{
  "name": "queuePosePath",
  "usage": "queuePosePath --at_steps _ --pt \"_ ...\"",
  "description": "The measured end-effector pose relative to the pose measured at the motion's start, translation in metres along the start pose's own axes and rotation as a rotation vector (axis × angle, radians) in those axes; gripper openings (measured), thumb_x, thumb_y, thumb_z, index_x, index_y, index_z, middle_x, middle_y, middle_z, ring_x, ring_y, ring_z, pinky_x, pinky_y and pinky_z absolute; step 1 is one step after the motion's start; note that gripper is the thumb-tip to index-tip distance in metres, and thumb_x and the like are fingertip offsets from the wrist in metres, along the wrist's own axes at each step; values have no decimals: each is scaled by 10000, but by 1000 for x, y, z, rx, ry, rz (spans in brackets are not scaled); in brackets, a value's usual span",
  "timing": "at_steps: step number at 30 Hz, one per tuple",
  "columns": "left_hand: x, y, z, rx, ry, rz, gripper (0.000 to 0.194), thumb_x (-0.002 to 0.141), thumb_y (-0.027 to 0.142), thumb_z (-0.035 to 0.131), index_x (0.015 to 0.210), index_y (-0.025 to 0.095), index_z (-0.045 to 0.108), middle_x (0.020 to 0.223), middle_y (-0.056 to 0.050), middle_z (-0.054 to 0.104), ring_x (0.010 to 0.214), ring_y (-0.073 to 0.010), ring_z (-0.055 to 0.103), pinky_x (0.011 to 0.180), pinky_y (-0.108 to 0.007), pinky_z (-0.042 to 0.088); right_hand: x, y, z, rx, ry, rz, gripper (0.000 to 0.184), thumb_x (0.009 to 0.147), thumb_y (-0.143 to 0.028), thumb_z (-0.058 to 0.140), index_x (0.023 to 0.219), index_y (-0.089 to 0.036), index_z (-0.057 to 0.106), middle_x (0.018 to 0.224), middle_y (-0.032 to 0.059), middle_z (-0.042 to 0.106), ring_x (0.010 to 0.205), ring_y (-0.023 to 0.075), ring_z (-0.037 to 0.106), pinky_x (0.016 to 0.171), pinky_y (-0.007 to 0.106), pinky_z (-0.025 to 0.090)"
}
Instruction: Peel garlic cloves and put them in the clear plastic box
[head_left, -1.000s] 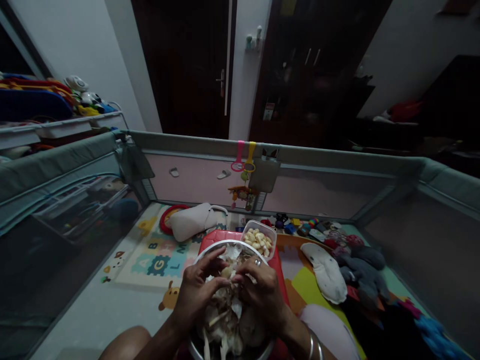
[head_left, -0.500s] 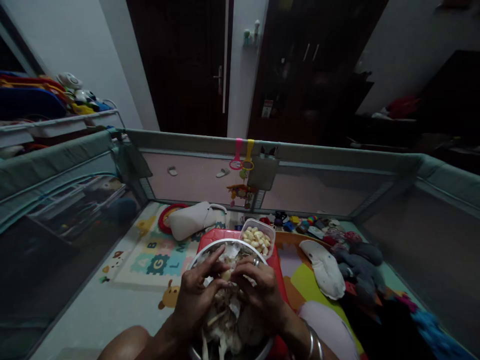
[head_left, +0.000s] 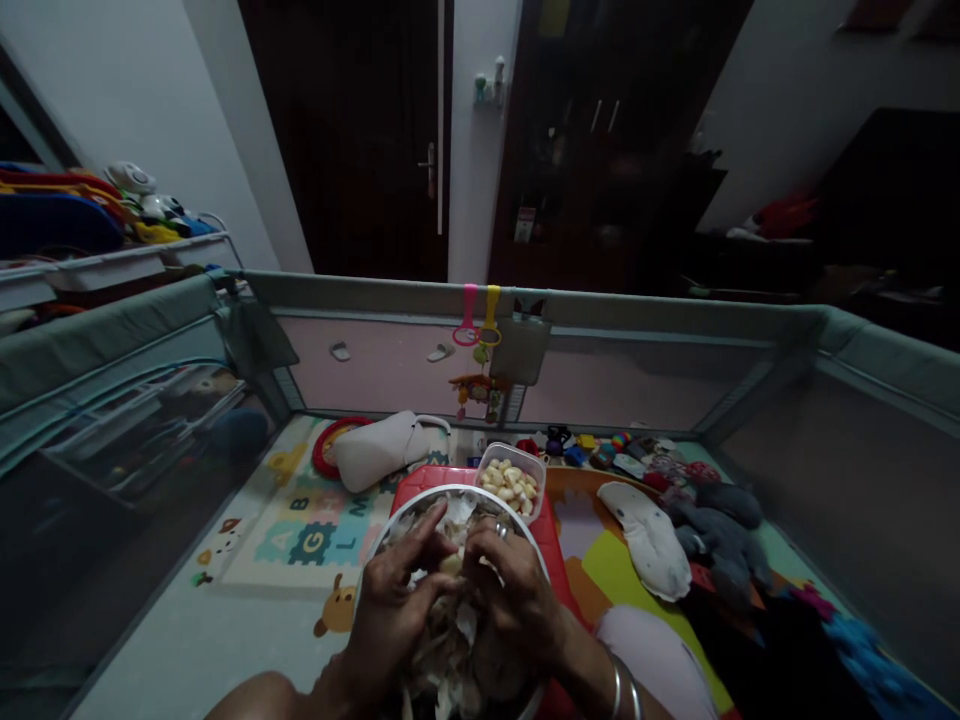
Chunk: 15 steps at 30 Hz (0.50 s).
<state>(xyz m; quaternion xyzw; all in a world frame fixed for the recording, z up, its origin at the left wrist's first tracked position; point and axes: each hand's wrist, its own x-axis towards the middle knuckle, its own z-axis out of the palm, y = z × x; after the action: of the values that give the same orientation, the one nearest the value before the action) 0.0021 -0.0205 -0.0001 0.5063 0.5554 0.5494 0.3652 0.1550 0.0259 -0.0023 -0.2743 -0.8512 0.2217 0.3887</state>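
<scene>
Garlic clove (head_left: 452,565) over near bowl (head_left: 448,489) of papery skins (head_left: 466,624), pinched by fingers of left hand (head_left: 394,592); fingers of right hand (head_left: 519,578) bunched at its right, hold hidden. Likely light, firm, slippery where bare; best gripped by sides.

a silver-toned ring (head_left: 501,531) sits on one finger of the right hand (head_left: 517,592), and two slim, shiny silver-toned bangles (head_left: 617,688) circle the bare right forearm (head_left: 581,650).

Bowl (head_left: 442,490) partly beyond the bottom edge
</scene>
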Motion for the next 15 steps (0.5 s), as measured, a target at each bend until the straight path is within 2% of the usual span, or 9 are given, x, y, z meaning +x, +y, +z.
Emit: queuePosePath --at_steps 4,8,10,13,15 --pt "6 3 1 -181 -21 -91 489 561 84 694 1032 211 658 807 -19 660 731 -179 591 670 -237 474 2 -1 -1 39 40 -50 137 805 -105 400 728 -194 469 697 37 556 642 160 524 584 260 411" --pt "12 -1 -3 -422 -64 -228 389 595 179 730 978 171 663 819 -46 674 772 -195 607 687 -255 471 6 -2 -1 64 28 -141 132 809 -111 406 738 -193 481 721 49 573 672 166 541 591 262 423" --pt "14 -1 -4 -495 -32 -291 374 599 233 748 954 160 657 778 -47 682 724 -181 619 660 -251 479 7 -2 0 70 9 -171 145 805 -103 399 731 -192 486 719 50 586 668 164 549 584 257 430" --pt "15 0 -4 -538 30 -311 369 594 294 762 915 148 656 746 -44 688 667 -151 621 642 -232 484 7 -3 3 39 7 -132 173 811 -89 388 742 -188 512 707 48 604 652 159 564 585 251 442" --pt "15 2 -3 -565 38 -328 365 601 319 758 904 143 656 723 -39 687 632 -132 616 626 -221 484 6 -3 5 17 11 -110 185 811 -84 397 817 -191 548 742 49 630 675 161 587 599 251 456"
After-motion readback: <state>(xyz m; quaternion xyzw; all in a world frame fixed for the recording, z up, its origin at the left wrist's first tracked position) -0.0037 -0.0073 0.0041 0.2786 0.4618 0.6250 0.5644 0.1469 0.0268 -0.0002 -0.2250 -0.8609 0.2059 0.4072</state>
